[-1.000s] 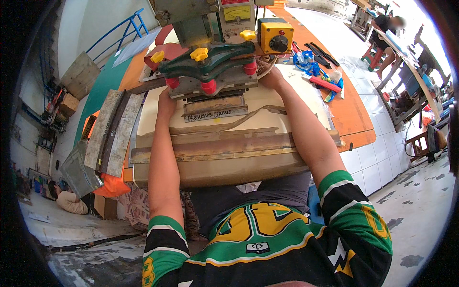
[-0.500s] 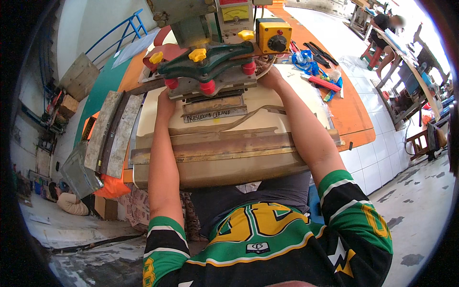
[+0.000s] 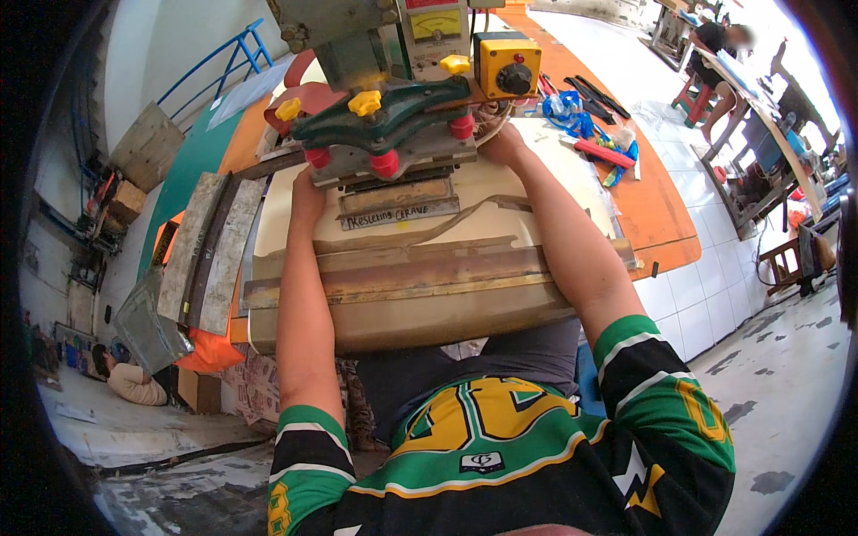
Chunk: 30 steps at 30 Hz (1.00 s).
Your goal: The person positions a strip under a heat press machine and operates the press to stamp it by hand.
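Dark-green, yellow-knobbed metal press head (image 3: 386,128) over the cream flat sheet (image 3: 572,174) on the orange tabletop (image 3: 661,232) — same spot as a second ago. Bare left hand (image 3: 307,189) and right hand (image 3: 503,146) still flank it — partly hidden, can't tell either grip.

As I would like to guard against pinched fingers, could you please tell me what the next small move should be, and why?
I would suggest drawing the left hand and right hand slightly outward, as a precaution: both are close beside the green press head, their fingertips are not clearly visible, and their clearance from it cannot be judged in this view.
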Motion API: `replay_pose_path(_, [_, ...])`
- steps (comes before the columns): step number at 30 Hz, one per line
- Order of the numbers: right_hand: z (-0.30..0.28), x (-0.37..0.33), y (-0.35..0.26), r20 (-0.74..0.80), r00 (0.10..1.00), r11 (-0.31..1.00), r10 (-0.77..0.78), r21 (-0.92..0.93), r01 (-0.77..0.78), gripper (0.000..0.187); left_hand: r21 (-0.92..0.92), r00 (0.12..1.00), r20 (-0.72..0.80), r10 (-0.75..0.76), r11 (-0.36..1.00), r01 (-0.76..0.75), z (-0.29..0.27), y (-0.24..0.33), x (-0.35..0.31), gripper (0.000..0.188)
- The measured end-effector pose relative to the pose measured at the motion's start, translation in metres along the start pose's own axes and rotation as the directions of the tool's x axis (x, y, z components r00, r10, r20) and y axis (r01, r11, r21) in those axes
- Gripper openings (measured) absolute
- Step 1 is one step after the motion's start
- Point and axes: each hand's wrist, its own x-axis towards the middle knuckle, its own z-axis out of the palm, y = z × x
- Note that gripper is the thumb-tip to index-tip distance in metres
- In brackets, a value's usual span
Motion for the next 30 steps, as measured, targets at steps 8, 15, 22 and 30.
replay_pose_path(8, [0.013, 0.001, 0.018, -0.12, 0.989, 0.997, -0.082, -0.022, 0.08, 0.039, -0.034, 0.999, 0.005, 0.039, 0.999, -0.039, 0.008, -0.006, 0.002, 0.03])
replay_pose_path(15, [0.012, 0.006, 0.033, -0.166, 0.973, 0.982, -0.158, -0.129, 0.137, 0.03, 0.049, 1.0, -0.001, -0.002, 0.999, 0.002, 0.014, 0.011, 0.006, 0.03])
replay_pose_path(22, [-0.01, -0.004, -0.01, -0.228, 0.925, 0.953, -0.303, -0.051, 0.299, 0.037, 0.09, 0.995, 0.047, 0.093, 0.991, -0.097, 0.01, -0.057, 0.014, 0.029])
replay_pose_path(30, [-0.006, -0.01, -0.01, -0.125, 0.989, 0.997, -0.075, 0.015, 0.077, 0.043, 0.013, 0.998, 0.056, -0.005, 1.0, 0.004, 0.007, -0.036, 0.01, 0.029])
